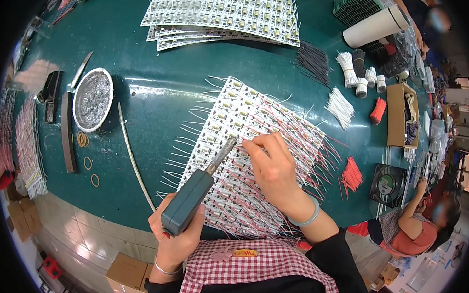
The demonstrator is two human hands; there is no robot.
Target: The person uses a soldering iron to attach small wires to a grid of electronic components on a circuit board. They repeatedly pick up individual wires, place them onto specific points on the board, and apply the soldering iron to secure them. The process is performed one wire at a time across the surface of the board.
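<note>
My left hand (176,234) is wrapped round the dark green handle of a soldering gun (187,200). Its metal tip slants up and right to the middle of a white circuit board panel (220,115). Close to that tip, my right hand (272,163) pinches a thin wire, mostly hidden by the fingers. The panel lies tilted on the green table, bearing rows of small yellow parts. White wires stick out along its left edge, and many red and white wires (308,161) spread over its right and lower parts.
More panels (223,16) are stacked at the far side. On the left stand a white bowl of silvery solder-like material (93,100), a knife (81,70) and rubber bands (88,163). Black (312,63), white (340,108) and red wires (351,175) lie right. A co-worker (418,222) sits at right.
</note>
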